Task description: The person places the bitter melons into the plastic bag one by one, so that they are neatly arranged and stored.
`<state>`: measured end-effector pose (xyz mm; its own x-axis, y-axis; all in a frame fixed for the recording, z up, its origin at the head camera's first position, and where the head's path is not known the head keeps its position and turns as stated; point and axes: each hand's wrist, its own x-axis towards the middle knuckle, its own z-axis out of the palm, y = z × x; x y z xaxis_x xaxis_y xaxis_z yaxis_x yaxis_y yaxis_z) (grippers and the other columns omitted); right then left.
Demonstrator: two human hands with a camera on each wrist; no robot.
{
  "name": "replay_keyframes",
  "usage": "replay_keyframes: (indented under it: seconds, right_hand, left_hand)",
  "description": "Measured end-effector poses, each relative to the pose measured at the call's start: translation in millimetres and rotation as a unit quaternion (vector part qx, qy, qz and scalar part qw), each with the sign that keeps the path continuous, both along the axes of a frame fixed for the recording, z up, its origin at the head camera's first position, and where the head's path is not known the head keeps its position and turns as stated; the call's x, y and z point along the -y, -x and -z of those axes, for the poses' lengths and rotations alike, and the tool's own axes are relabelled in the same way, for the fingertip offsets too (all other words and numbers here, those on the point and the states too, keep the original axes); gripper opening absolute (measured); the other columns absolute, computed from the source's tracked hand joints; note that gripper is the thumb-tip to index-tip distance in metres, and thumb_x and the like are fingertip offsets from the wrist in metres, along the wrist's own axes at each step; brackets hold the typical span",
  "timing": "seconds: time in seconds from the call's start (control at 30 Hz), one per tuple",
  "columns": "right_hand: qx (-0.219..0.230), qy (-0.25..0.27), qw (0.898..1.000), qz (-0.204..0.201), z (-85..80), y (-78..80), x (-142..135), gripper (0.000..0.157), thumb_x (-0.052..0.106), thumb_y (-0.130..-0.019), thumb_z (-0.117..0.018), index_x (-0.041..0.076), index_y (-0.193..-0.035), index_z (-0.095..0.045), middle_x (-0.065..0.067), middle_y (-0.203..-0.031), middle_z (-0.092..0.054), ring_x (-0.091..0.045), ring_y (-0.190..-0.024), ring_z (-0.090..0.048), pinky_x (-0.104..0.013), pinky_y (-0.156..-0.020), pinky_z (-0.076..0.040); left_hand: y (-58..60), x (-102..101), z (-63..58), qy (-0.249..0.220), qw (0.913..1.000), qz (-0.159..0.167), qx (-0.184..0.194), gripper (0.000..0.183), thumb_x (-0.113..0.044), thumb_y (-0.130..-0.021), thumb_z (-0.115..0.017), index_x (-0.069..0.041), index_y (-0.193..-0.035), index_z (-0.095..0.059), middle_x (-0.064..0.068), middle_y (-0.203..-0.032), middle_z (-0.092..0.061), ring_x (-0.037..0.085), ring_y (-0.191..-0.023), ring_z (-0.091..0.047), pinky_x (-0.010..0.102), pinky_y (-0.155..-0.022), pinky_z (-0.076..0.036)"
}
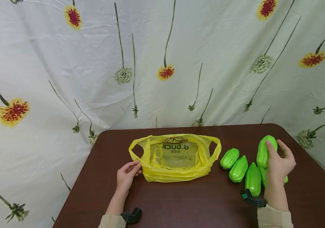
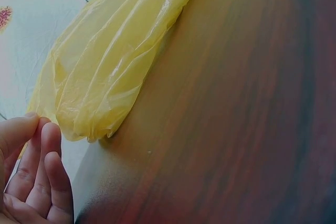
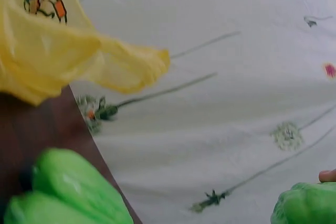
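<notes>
A yellow plastic bag (image 1: 176, 175) with dark lettering lies with its mouth spread and a handle loop at each side. My left hand (image 1: 127, 177) pinches the bag's left handle edge between thumb and index finger, which the left wrist view shows close up; the other fingers (image 2: 60, 182) are bent. To the right, my right hand (image 1: 282, 161) grips a glossy green ridged fruit (image 1: 263, 155), raised over others like it. Beside the bag lie several more green fruits (image 1: 253, 180), one partly hidden behind the right hand.
The dark brown table (image 1: 191, 202) has rounded far corners. Directly behind it hangs a pale flower-printed cloth (image 1: 151, 95). A black wrist strap (image 1: 132, 216) is on the left wrist, with another black strap (image 1: 253, 199) on the right.
</notes>
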<state>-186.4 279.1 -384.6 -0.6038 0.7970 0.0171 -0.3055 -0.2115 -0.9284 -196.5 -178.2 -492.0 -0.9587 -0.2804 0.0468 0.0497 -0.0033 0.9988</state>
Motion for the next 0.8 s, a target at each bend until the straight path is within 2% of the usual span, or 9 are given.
replay_keyframes:
  seconds: [0.2, 0.47, 0.8]
  right_hand:
    - [0.0, 0.007, 1.0, -0.028, -5.8, 6.5, 27, 0.044, 0.014, -0.075, -0.079, 0.009, -0.117, -0.066, 0.005, -0.106, -0.057, -0.006, -0.098, -0.051, -0.013, -0.074, -0.043]
    - [-0.013, 0.01, 0.998, -0.06, -5.5, 11.9, 59, 0.045, 0.017, -0.077, -0.078, 0.008, -0.119, -0.065, 0.002, -0.108, -0.056, -0.008, -0.095, -0.052, -0.015, -0.073, -0.046]
    - [-0.03, -0.014, 0.997, -0.071, -5.6, 20.3, 100, 0.043, 0.018, -0.08, -0.076, 0.006, -0.119, -0.064, 0.002, -0.108, -0.058, -0.011, -0.097, -0.053, -0.019, -0.075, -0.045]
  left_hand:
    - [0.5, 0, 0.3, -0.001, 1.0, 0.0, 0.0, 0.03, -0.015, -0.084, -0.071, 0.005, -0.106, -0.067, 0.007, -0.085, -0.07, 0.013, -0.065, -0.065, 0.024, -0.063, -0.053]
    - [0.4, 1, 0.5, -0.005, 1.0, 0.0, 0.003, 0.03, -0.015, -0.085, -0.071, 0.004, -0.108, -0.067, 0.009, -0.088, -0.07, 0.013, -0.065, -0.065, 0.024, -0.064, -0.053]
    - [1.8, 1, 2.2, 0.002, 1.0, -0.001, 0.002, 0.03, -0.015, -0.085, -0.071, 0.004, -0.106, -0.067, 0.008, -0.088, -0.07, 0.013, -0.065, -0.065, 0.023, -0.063, -0.053]
